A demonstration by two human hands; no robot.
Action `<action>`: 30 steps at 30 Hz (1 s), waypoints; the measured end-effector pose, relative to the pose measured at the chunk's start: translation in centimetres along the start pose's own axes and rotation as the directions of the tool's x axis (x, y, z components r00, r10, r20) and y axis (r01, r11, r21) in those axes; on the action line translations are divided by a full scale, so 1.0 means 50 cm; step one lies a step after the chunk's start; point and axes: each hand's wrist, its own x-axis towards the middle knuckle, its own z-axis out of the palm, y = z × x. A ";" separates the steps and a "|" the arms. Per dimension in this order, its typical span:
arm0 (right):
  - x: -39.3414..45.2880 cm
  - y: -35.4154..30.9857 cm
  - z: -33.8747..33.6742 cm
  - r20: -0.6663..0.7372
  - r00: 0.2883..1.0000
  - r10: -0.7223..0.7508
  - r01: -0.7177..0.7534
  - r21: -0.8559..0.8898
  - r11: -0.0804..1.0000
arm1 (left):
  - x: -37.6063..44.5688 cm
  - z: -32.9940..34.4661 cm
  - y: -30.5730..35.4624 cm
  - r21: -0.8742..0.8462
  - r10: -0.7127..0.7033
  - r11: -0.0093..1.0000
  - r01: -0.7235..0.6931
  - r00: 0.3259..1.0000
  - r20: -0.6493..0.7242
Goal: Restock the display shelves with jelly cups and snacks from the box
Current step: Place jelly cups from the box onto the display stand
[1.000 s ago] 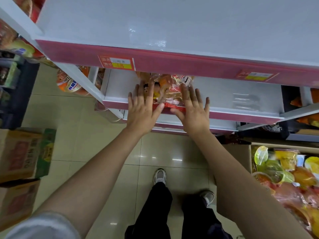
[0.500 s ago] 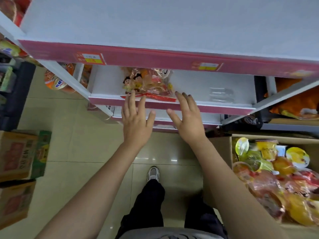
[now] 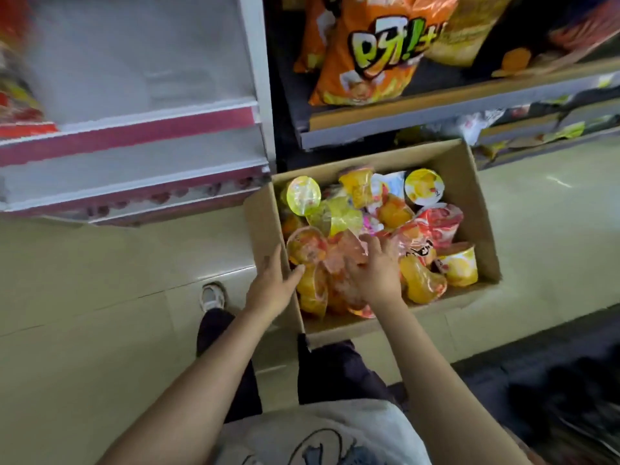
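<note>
I am standing over the cardboard box (image 3: 469, 182) on the tiled floor (image 3: 100, 280), looking down into it. It sits just beside the foot of the white shelves (image 3: 134, 156) with their pink edge strips, and below a darker shelf (image 3: 436, 109) that carries a big orange snack bag (image 3: 369, 52).

The box is heaped with jelly cups (image 3: 424, 186) and clear wrapped packs, mostly yellow, orange and red. Some cups show their round foil lids, others lie on their sides.

My left hand (image 3: 273, 283) rests at the left wall of the box, fingers straight and a little apart, the thumb reaching in to touch an orange pack (image 3: 312, 290) near the corner. It grips nothing.

My right hand (image 3: 379, 273) is down inside the box, laid over a reddish clear pack (image 3: 342, 260) in the middle of the heap. Its fingers spread over the plastic and bend slightly against it. From here I cannot tell whether they have closed round the pack or only press on it.

My shoe (image 3: 212, 297) and dark trouser legs show on the floor left of the box, and the pale front of my shirt (image 3: 318, 431) fills the bottom edge of the view.
</note>
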 end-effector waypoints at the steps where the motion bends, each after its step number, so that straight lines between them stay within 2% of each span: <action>1: 0.011 0.024 -0.005 0.007 1.000 0.006 -0.006 -0.027 1.000 | 0.006 0.024 0.011 -0.030 -0.012 1.000 0.011 0.999 -0.034; 4: 0.051 0.072 -0.003 0.170 0.986 0.000 0.005 -0.030 1.000 | 0.026 0.073 0.025 -0.016 -0.043 0.999 0.041 0.991 -0.124; 7: 0.081 0.079 0.016 0.363 0.932 -0.003 0.009 -0.013 1.000 | 0.025 0.099 0.033 -0.017 -0.087 0.996 0.086 0.990 -0.112; 11: 0.111 0.049 0.010 0.432 0.900 0.058 -0.153 0.187 0.970 | 0.003 0.105 0.039 -0.089 -0.104 0.992 0.094 0.989 -0.105; 14: 0.117 0.040 -0.009 0.408 0.909 0.083 -0.214 0.287 0.934 | -0.002 0.096 0.036 -0.153 -0.118 0.983 0.105 0.990 -0.075; 16: 0.099 0.037 -0.027 0.337 0.940 0.056 -0.168 0.316 0.934 | -0.003 0.085 0.042 -0.177 -0.121 0.979 0.106 0.990 -0.078; 19: 0.060 0.033 -0.082 0.220 0.975 -0.033 -0.070 0.444 0.893 | -0.025 0.062 0.071 -0.016 -0.047 0.999 0.045 0.986 -0.161; 20: 0.048 0.027 -0.102 0.201 0.976 -0.086 -0.022 0.479 0.877 | -0.035 0.051 0.082 -0.028 -0.011 1.000 0.007 0.988 -0.151; 22: 0.029 0.011 -0.124 0.232 0.954 -0.192 0.044 0.523 0.851 | -0.055 0.031 0.107 -0.165 0.033 0.986 -0.033 0.999 0.001; 24: 0.014 -0.019 -0.124 0.317 0.911 -0.263 0.048 0.552 0.833 | -0.070 0.021 0.125 -0.297 0.057 0.955 -0.010 0.987 0.151; 28: 0.014 -0.072 -0.100 0.504 0.831 -0.235 -0.079 0.525 0.847 | -0.067 0.009 0.092 -0.469 -0.029 0.881 0.057 0.997 0.068; 30: 0.043 -0.068 -0.074 0.471 0.876 -0.099 -0.193 0.531 0.825 | -0.066 0.005 0.053 -0.566 -0.103 0.815 0.125 0.992 0.071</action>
